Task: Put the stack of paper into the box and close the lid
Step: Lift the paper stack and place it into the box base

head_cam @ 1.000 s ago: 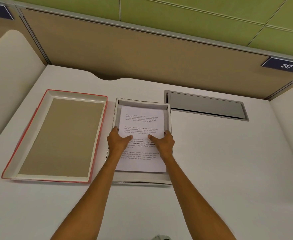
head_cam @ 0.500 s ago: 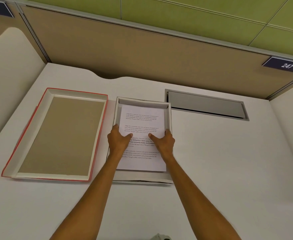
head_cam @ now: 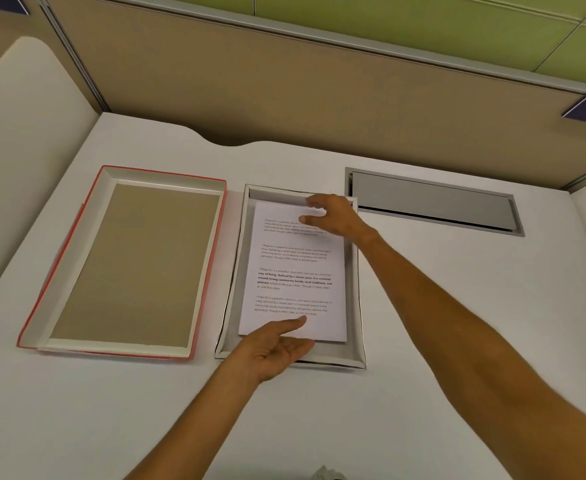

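Observation:
The stack of paper [head_cam: 296, 271], white with printed text, lies flat inside the shallow white box [head_cam: 358, 306] in the middle of the desk. My left hand [head_cam: 277, 348] is at the near edge of the stack, palm up, fingers spread against the paper's bottom edge. My right hand [head_cam: 333, 216] rests with spread fingers on the far right corner of the stack, by the box's far wall. The lid [head_cam: 128, 265], red outside with a brown inside, lies upside down to the left of the box.
A grey cable hatch [head_cam: 433, 202] is set into the white desk [head_cam: 457, 306] at the back right. Brown partition panels [head_cam: 319, 91] close off the back and sides. A small grey object [head_cam: 326, 474] peeks in at the bottom edge.
Both hands left the middle of the stack. The left hand drew back to the near edge, the right reached to the far corner. The paper now lies fully within the box.

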`<state>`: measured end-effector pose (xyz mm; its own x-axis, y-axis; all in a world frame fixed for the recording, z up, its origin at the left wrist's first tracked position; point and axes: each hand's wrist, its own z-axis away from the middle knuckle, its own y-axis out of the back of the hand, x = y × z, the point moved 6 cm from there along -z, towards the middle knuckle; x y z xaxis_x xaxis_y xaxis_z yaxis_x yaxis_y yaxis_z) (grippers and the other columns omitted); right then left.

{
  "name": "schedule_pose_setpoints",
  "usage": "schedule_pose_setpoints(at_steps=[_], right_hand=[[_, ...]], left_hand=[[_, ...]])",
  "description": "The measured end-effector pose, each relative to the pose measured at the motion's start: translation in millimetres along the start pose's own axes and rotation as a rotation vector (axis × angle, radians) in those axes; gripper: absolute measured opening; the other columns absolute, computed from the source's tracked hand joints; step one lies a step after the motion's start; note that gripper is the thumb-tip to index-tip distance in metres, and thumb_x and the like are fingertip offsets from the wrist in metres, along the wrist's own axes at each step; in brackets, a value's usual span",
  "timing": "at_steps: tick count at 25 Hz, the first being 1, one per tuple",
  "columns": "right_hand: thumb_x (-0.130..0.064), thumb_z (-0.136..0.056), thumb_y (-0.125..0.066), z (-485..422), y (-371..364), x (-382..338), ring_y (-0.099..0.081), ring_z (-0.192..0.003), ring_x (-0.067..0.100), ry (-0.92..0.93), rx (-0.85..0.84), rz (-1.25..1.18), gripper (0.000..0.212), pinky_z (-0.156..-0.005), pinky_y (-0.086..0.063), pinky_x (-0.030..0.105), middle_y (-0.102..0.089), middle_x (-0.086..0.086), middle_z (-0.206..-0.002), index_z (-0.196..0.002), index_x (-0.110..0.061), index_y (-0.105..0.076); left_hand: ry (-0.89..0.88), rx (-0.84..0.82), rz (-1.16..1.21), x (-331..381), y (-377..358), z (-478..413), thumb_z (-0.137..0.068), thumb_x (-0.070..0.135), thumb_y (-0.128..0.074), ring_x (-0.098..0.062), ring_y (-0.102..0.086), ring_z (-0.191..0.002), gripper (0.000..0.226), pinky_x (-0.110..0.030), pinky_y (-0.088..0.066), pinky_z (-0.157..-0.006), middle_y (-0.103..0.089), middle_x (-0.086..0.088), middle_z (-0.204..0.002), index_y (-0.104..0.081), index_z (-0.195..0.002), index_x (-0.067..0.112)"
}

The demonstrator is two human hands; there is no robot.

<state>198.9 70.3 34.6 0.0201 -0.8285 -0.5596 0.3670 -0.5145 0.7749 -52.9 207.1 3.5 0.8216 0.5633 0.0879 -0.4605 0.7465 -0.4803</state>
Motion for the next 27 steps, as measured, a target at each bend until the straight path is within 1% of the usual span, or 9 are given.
schedule_pose_setpoints(at_steps=[4, 5, 7, 10, 13, 18, 20, 22, 27], right_hand=[[-0.043, -0.082, -0.075, -21.0, -10.8, 1.3, -0.053, -0.128, 0.027, 0.029, -0.117, 0.095, 0.069, -0.109, -0.042, 0.039, -0.057, 0.01, -0.14, -0.139, -0.01, -0.053], [-0.044, -0.081, -0.075, -25.4, -14.2, 0.3, -0.052, -0.128, 0.027, 0.035, -0.139, 0.106, 0.071, -0.109, -0.042, 0.04, -0.057, 0.01, -0.14, -0.139, -0.011, -0.053], [-0.044, -0.08, -0.076, -32.7, -19.5, -2.4, -0.054, -0.124, 0.028, 0.052, -0.168, 0.109, 0.066, -0.105, -0.042, 0.038, -0.06, 0.01, -0.135, -0.135, -0.012, -0.056], [-0.043, -0.077, -0.079, -40.3, -21.1, -1.2, -0.058, -0.12, 0.026, 0.048, -0.159, 0.057, 0.064, -0.101, -0.044, 0.033, -0.063, 0.008, -0.132, -0.131, -0.013, -0.061], [-0.042, -0.075, -0.082, -42.9, -21.5, 2.2, -0.056, -0.125, 0.024, 0.038, -0.163, 0.039, 0.07, -0.104, -0.041, 0.03, -0.06, 0.006, -0.137, -0.134, -0.013, -0.059], [-0.042, -0.072, -0.083, -43.7, -22.8, 3.0, -0.056, -0.124, 0.023, 0.032, -0.146, 0.049, 0.072, -0.109, -0.043, 0.034, -0.061, 0.006, -0.136, -0.134, -0.013, -0.059], [-0.043, -0.072, -0.083, -42.7, -23.1, 2.4, -0.056, -0.124, 0.024, 0.041, -0.127, 0.064, 0.072, -0.109, -0.043, 0.037, -0.061, 0.006, -0.136, -0.134, -0.013, -0.059], [-0.044, -0.072, -0.083, -41.6, -22.8, 2.1, -0.056, -0.125, 0.024, 0.04, -0.123, 0.07, 0.073, -0.11, -0.042, 0.036, -0.061, 0.006, -0.136, -0.134, -0.014, -0.058], [-0.045, -0.075, -0.08, -42.1, -21.4, 0.7, -0.055, -0.126, 0.026, 0.049, -0.165, 0.086, 0.071, -0.108, -0.042, 0.036, -0.059, 0.006, -0.138, -0.135, -0.014, -0.057]], left_hand=[[0.015, 0.051, 0.033, -1.5, 3.1, -10.3, -0.081, -0.002, -0.075, -0.042, -0.056, -0.125, 0.032, -0.05, -0.046, -0.11, -0.059, -0.029, -0.131, -0.065, -0.11, 0.007], [0.005, 0.056, 0.052, -0.4, 3.3, -12.6, -0.082, -0.002, -0.075, -0.042, -0.057, -0.124, 0.03, -0.051, -0.046, -0.109, -0.061, -0.028, -0.13, -0.065, -0.109, 0.008], [-0.007, 0.068, 0.083, 1.6, 4.2, -16.0, -0.081, -0.002, -0.075, -0.042, -0.058, -0.122, 0.03, -0.054, -0.046, -0.107, -0.064, -0.026, -0.126, -0.065, -0.108, 0.009], [0.005, 0.079, 0.095, 3.0, 8.1, -20.2, -0.079, -0.004, -0.076, -0.044, -0.059, -0.12, 0.033, -0.056, -0.047, -0.106, -0.065, -0.027, -0.123, -0.065, -0.109, 0.008], [0.014, 0.064, 0.056, 3.3, 11.5, -23.9, -0.078, -0.007, -0.076, -0.045, -0.06, -0.119, 0.039, -0.054, -0.047, -0.106, -0.066, -0.027, -0.12, -0.065, -0.112, 0.008], [0.004, 0.058, 0.008, 3.3, 16.8, -29.4, -0.078, -0.012, -0.072, -0.045, -0.06, -0.117, 0.04, -0.053, -0.051, -0.102, -0.065, -0.026, -0.122, -0.064, -0.112, 0.006], [0.0, 0.054, 0.015, 3.4, 17.7, -29.6, -0.078, -0.014, -0.072, -0.045, -0.061, -0.115, 0.043, -0.053, -0.052, -0.099, -0.066, -0.026, -0.121, -0.063, -0.115, 0.006], [0.0, 0.05, 0.028, 3.7, 16.4, -28.4, -0.077, -0.015, -0.072, -0.046, -0.061, -0.115, 0.046, -0.055, -0.053, -0.098, -0.066, -0.026, -0.122, -0.062, -0.117, 0.007], [0.024, 0.014, 0.043, 7.1, 11.4, -17.6, -0.079, -0.015, -0.07, -0.051, -0.056, -0.121, 0.052, -0.06, -0.045, -0.106, -0.06, -0.031, -0.129, -0.06, -0.124, 0.009]])
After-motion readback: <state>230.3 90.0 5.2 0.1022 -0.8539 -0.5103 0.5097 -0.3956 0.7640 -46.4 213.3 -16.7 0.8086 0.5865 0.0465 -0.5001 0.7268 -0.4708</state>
